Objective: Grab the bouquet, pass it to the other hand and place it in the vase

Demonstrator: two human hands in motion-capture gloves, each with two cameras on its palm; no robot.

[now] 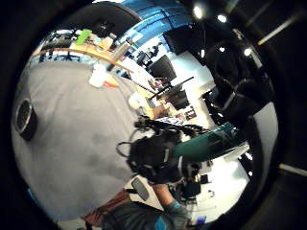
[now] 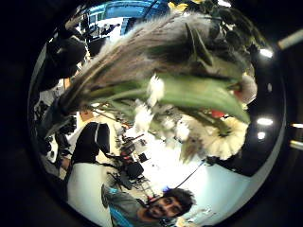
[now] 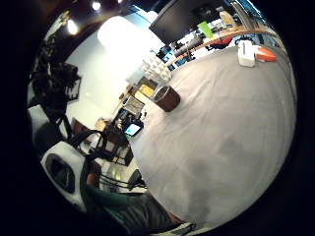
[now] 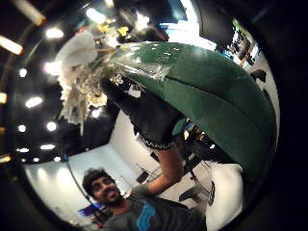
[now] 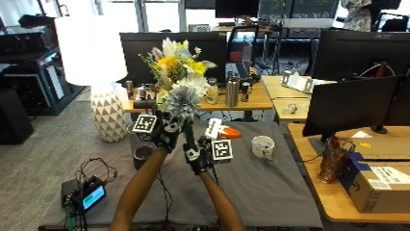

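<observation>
From the outside view, one bouquet (image 5: 174, 77) of yellow, white and grey-blue flowers is held upright above the grey-covered table (image 5: 269, 187). The left hand (image 5: 168, 134) grasps its stem near the blooms, and the right hand (image 5: 197, 155) just below it has its grip closed round the lower stem. One dark vase (image 5: 142, 153) stands on the table just beside the left forearm. One white mug (image 5: 262, 147) sits to the right, apart from the hands. One white lamp (image 5: 91, 50) stands behind the table's left end. A monitor at the far right reads "acer".

In the left little finger side palm view, a gloved hand (image 1: 153, 155) grips a green stem wrap over the grey table, and the vase (image 1: 25, 119) stands well apart near the edge.

The left thumb side palm view is filled with stems, leaves and blooms close to the palm.

The right little finger side palm view shows the vase (image 3: 166, 98) alone on the table.

In the right thumb side palm view, a gloved hand (image 4: 144, 115) clasps the wrapped bouquet (image 4: 207, 91); writing on the cuff cannot be read.
</observation>
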